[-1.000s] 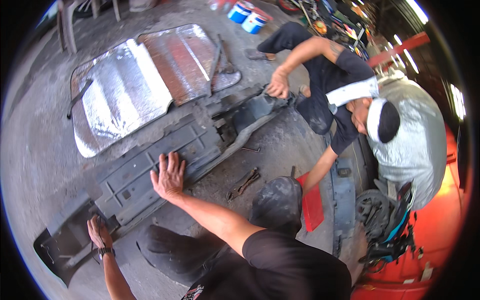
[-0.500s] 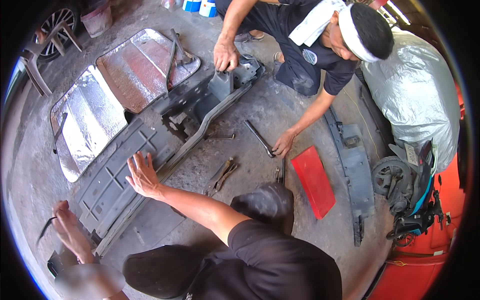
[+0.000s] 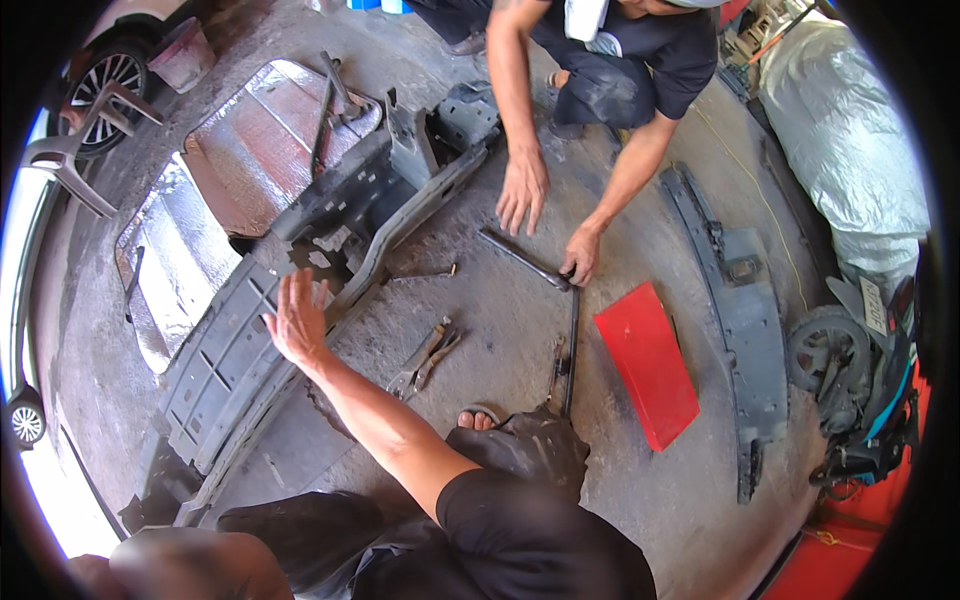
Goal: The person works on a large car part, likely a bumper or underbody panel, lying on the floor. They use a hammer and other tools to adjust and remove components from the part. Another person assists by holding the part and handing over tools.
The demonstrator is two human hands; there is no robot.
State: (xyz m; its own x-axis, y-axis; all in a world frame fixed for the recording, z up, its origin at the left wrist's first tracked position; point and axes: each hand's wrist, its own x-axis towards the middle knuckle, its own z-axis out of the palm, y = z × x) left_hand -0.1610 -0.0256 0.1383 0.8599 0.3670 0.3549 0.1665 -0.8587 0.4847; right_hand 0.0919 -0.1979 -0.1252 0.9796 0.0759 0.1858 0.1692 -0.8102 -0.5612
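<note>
Resting flat and spread on the grey underbody panel (image 3: 225, 355), the right hand (image 3: 296, 322) has slid inward; left hand unseen now

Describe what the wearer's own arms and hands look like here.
Only the right arm shows clearly: right hand bare, no glove, watch or band visible; a black short sleeve ends above the elbow. The left hand is out of view.

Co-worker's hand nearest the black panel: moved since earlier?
Yes. The co-worker's hand left the black panel and now rests on the concrete floor beside it.
</note>
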